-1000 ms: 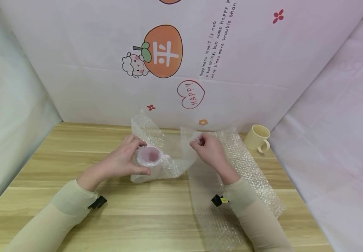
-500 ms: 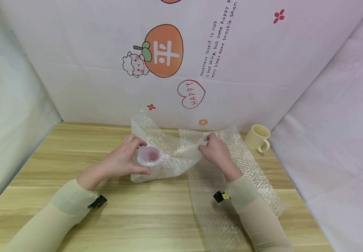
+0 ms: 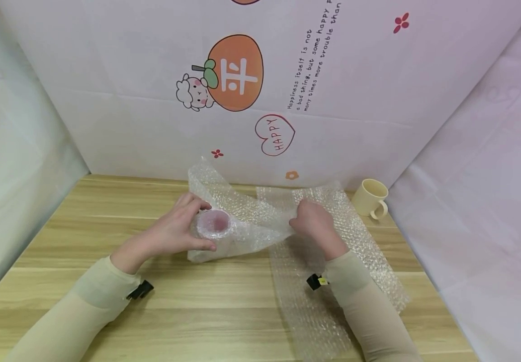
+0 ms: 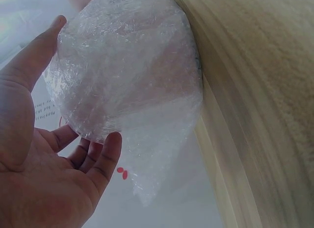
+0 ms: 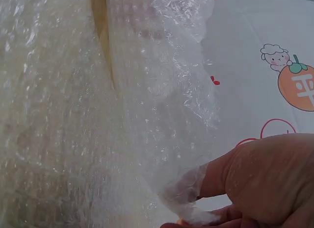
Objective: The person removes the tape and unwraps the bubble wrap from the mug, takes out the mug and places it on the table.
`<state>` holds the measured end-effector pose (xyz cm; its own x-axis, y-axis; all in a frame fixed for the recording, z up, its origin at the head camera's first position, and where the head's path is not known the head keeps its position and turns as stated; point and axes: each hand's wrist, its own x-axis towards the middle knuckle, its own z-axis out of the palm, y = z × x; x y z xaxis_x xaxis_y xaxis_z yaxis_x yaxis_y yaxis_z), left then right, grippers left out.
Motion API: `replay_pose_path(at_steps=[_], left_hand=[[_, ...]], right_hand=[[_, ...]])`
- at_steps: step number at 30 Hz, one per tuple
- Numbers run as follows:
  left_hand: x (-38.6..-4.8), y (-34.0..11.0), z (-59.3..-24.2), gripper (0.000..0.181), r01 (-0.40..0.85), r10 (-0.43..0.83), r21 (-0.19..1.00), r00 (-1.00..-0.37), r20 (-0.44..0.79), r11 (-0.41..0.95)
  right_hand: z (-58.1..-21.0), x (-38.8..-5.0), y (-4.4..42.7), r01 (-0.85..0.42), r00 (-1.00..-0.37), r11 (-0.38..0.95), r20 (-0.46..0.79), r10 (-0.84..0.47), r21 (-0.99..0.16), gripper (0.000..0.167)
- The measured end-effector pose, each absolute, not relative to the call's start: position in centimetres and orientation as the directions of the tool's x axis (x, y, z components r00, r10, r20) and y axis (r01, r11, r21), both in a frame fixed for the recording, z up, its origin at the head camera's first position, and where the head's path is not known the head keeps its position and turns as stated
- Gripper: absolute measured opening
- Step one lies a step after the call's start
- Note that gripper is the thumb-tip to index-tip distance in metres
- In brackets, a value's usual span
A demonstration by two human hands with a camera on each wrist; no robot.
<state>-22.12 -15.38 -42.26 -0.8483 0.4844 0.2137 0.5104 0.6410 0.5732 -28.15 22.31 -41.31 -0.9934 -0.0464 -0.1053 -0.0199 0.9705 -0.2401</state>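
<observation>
My left hand (image 3: 176, 229) grips a pinkish, round-mouthed cup-like thing (image 3: 213, 221) that stands upright on the table, wound in clear bubble wrap. Thumb and fingers lie on opposite sides of it; the left wrist view shows the wrapped side (image 4: 127, 66) up close. From this thing a loose strip of bubble wrap (image 3: 251, 234) stretches right to my right hand (image 3: 315, 223), which pinches its end. In the right wrist view, thumb and fingers hold the bunched wrap edge (image 5: 186, 191). The cup-like thing's body is hidden by the wrap and hand.
A second sheet of bubble wrap (image 3: 315, 317) lies flat under my right forearm. At the back right corner stands a cream mug (image 3: 369, 197), its handle toward the front right. A printed white cloth wall (image 3: 342, 146) closes off the wooden table's (image 3: 197, 322) back edge.
My right hand has moved a little right and toward me, drawing the loose strip of bubble wrap straighter and tauter. The left hand and the wrapped thing stay in place.
</observation>
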Motion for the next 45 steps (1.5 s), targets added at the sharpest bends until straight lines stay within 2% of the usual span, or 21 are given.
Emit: replay_pose_path(at_steps=[4, 7, 13, 18, 23, 27, 30, 39, 45], left_hand=[[-22.1, -15.4, -42.3, 0.099, 0.513, 0.486, 0.570, -0.847, 0.216, 0.642], [-22.1, -15.4, -42.3, 0.098, 0.514, 0.486, 0.570, -0.846, 0.217, 0.641], [-22.1, -15.4, -42.3, 0.098, 0.516, 0.487, 0.570, -0.845, 0.220, 0.639], [-22.2, -15.4, -42.3, 0.096, 0.528, 0.493, 0.566, -0.839, 0.230, 0.633], [-22.2, -15.3, -42.3, 0.097, 0.543, 0.504, 0.556, -0.830, 0.241, 0.629], [-22.1, -15.3, -42.3, 0.096, 0.562, 0.516, 0.535, -0.819, 0.251, 0.631], [-22.0, -15.3, -42.3, 0.095, 0.568, 0.523, 0.521, -0.815, 0.249, 0.637], [-20.9, -14.3, -41.9, 0.117, 0.590, 0.548, 0.394, -0.805, 0.225, 0.705], [-20.5, -14.3, -41.7, 0.095, 0.610, 0.557, 0.325, -0.792, 0.248, 0.723]], right_hand=[[-41.6, -27.9, 22.1, -0.073, -0.995, 0.981, -0.059, -0.085, -0.182, 0.040], [-41.5, -27.5, 21.4, -0.151, -0.988, 0.971, 0.018, -0.151, -0.184, 0.055], [-40.8, -26.1, 18.6, -0.412, -0.909, 0.854, 0.210, -0.361, -0.316, 0.042], [-41.2, -24.9, 16.8, -0.591, -0.801, 0.753, 0.319, -0.507, -0.289, 0.038], [-42.0, -23.7, 15.4, -0.717, -0.693, 0.652, 0.355, -0.628, -0.247, 0.050], [-42.6, -22.9, 14.7, -0.764, -0.644, 0.579, 0.290, -0.708, -0.285, 0.068], [-43.0, -22.5, 14.4, -0.774, -0.629, 0.563, 0.258, -0.733, -0.289, 0.073], [-43.4, -22.3, 14.3, -0.785, -0.618, 0.555, 0.302, -0.726, -0.275, 0.064], [-43.4, -22.4, 14.2, -0.780, -0.625, 0.567, 0.297, -0.721, -0.265, 0.063]])
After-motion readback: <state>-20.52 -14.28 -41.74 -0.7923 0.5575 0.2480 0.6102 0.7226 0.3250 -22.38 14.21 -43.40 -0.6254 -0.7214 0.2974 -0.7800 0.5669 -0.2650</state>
